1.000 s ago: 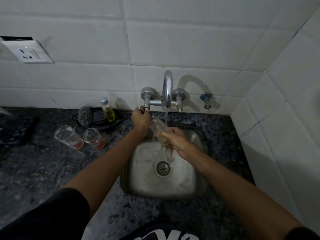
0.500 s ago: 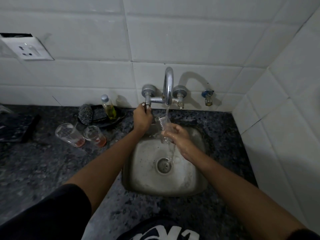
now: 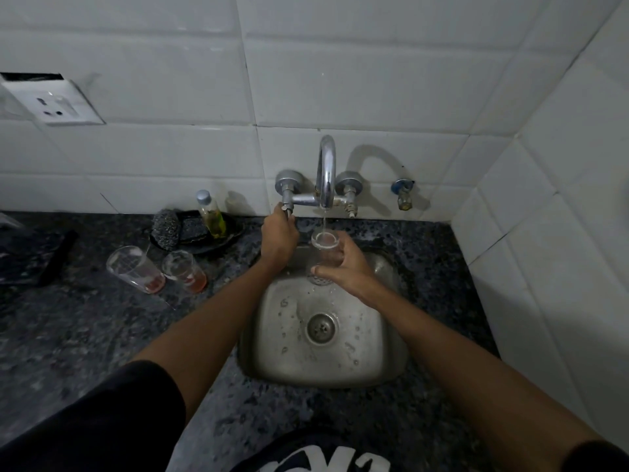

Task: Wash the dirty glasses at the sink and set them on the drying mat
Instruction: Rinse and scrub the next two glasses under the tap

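My right hand [image 3: 343,267] grips a clear glass [image 3: 326,247] upright over the steel sink [image 3: 384,356], mouth up under the spout of the chrome tap [image 3: 326,172]. A thin stream of water runs into it. My left hand [image 3: 279,238] holds the tap's left valve handle [image 3: 285,206]. Two dirty glasses with reddish dregs stand on the counter left of the sink: a larger one [image 3: 134,269] and a smaller one [image 3: 183,270]. A dark mat [image 3: 27,257] lies at the far left edge.
A dark dish [image 3: 204,238] behind the glasses holds a steel scrubber [image 3: 165,228], a sponge and a small bottle of yellow liquid [image 3: 211,214]. White tiled walls close the back and right. A wall socket [image 3: 54,103] sits upper left. A second small valve [image 3: 403,194] is right of the tap.
The glass went from tilted to upright under the spout, and the water stream is thinner. My left hand stays on the valve handle.
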### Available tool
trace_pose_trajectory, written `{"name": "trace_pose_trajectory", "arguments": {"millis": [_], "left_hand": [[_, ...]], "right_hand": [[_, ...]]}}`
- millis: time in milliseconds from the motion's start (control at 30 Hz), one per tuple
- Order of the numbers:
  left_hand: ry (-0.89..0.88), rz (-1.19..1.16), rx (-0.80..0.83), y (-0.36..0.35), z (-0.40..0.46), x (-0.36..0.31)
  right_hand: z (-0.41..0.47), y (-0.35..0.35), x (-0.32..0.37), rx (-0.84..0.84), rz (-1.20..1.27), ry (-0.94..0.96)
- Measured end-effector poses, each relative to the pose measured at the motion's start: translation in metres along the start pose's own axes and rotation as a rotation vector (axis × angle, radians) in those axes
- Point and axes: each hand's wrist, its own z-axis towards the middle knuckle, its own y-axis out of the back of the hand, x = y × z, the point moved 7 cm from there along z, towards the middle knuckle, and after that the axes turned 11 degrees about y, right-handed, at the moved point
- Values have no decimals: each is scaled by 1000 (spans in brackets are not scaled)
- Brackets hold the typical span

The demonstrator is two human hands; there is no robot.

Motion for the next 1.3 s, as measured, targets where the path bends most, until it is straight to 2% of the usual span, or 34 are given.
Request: {"name": "trace_pose_trajectory", "arguments": {"millis": [400, 733, 1300], "left_hand": [[-25, -25, 59, 4, -1, 7], [-10, -73, 59, 15, -22, 19], [34, -85, 137, 13, -47, 36]], "right_hand": [[4, -3, 16, 11, -141, 191], [6, 1, 19, -112, -198, 171], [-6, 2, 31, -171, -274, 229]]}}
